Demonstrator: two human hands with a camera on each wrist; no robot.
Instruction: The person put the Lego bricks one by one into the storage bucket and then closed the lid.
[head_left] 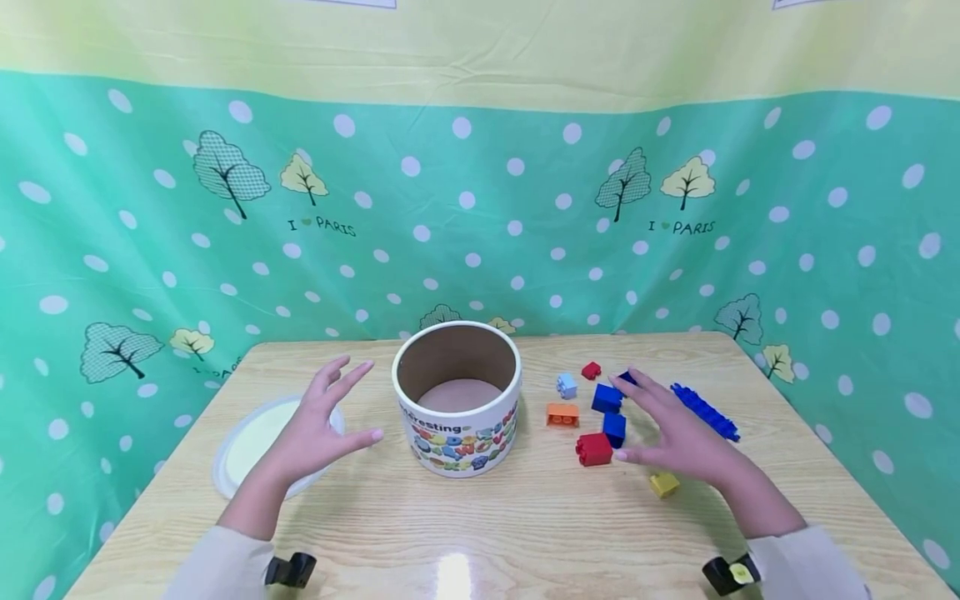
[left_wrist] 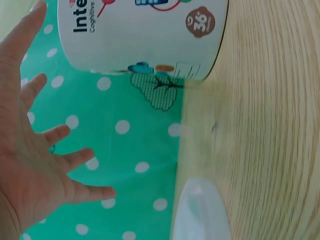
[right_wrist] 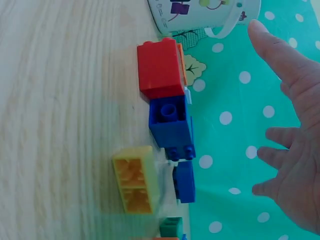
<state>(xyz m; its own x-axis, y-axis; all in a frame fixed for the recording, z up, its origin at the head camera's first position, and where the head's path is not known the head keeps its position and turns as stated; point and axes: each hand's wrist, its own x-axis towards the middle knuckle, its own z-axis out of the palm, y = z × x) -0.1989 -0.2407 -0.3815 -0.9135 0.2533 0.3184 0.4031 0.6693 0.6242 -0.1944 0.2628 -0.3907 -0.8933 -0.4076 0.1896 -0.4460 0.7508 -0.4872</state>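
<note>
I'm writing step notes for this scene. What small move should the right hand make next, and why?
I'd probably lower the right hand and pinch the larger red block: the hand is open and empty, its thumb appears beside that block in the head view, and the white tub stands uncovered.

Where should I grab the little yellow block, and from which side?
Maybe pinch the yellow block by its short ends, coming from above with the right hand. It lies on its side, hollow face exposed, and those ends look free.
</note>
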